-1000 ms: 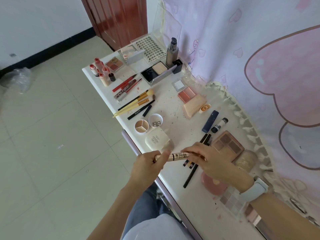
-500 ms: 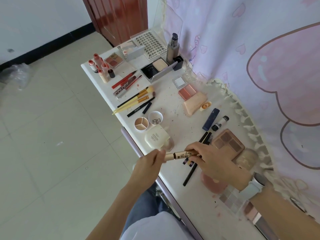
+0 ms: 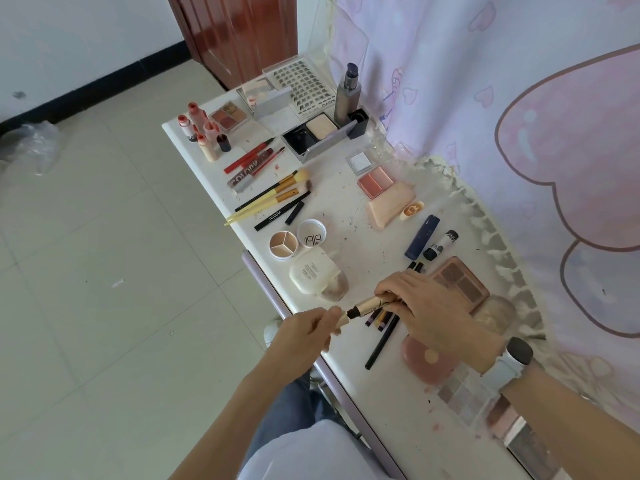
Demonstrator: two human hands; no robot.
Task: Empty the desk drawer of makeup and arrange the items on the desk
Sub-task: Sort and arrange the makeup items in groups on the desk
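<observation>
Counted on table (image 3: 374,216):
- 2 hands (image 3: 304,332) (image 3: 440,311), lower centre, 1 beige tube (image 3: 369,304) between them.
- 5 small red/peach bottles (image 3: 202,131), upper left.
- 3 gold-ferrule brushes (image 3: 277,192), centre left.
- 2 red pencils (image 3: 249,155).
- 2 round white pots (image 3: 298,239).
- 1 pump bottle (image 3: 347,95), top.
- 1 lash tray (image 3: 304,86).
- 1 brown four-pan palette (image 3: 460,284), right.
- 1 navy tube (image 3: 422,236).
- Loose black pencils under hands: count unclear.
</observation>
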